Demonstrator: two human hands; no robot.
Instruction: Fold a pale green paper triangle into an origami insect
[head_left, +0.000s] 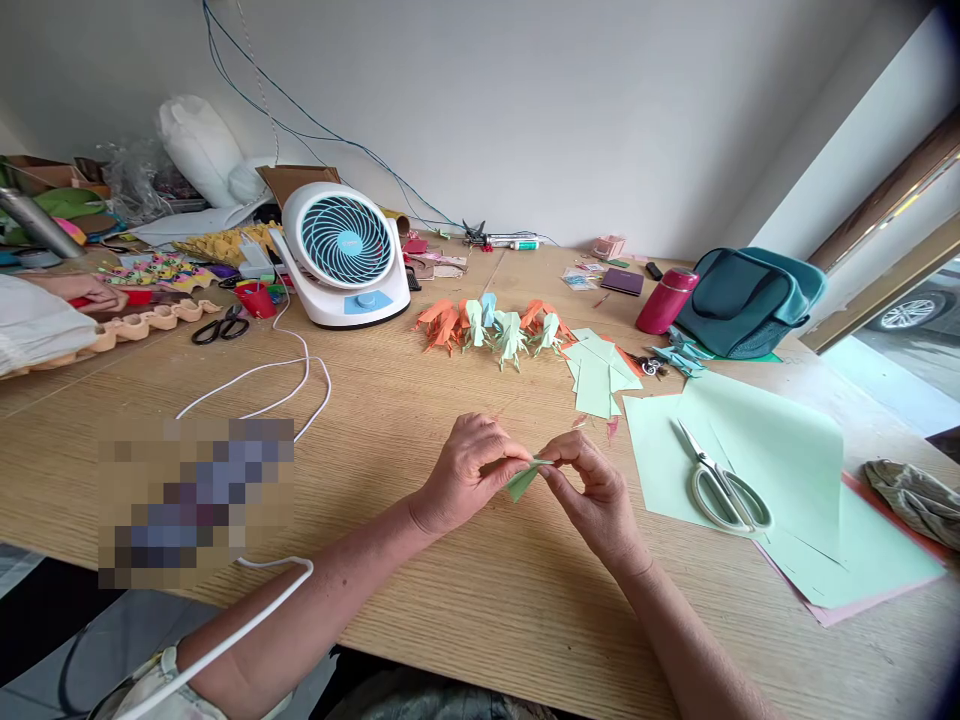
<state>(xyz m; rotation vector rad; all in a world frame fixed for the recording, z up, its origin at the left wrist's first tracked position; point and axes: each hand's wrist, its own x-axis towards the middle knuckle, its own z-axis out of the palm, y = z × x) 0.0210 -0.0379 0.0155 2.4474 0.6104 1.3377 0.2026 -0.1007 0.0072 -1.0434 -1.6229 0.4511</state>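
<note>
A small piece of folded green paper (523,484) is pinched between both hands above the middle of the wooden table (420,580). My left hand (476,465) grips its left side with thumb and fingers closed. On the other side my right hand (589,485) pinches the paper's upper right edge. Beyond the hands stands a row of folded paper figures in orange (442,325), pale green (511,338) and light blue. Cut pale green paper pieces (595,385) lie in an overlapping pile to their right.
White-handled scissors (726,488) rest on large green sheets (787,440) at right. Behind them are a pink bottle (667,301) and a teal bag (739,303). A white fan (345,255) and black scissors (220,326) sit at left, near another person's hand (94,293). A white cable (307,375) crosses the table.
</note>
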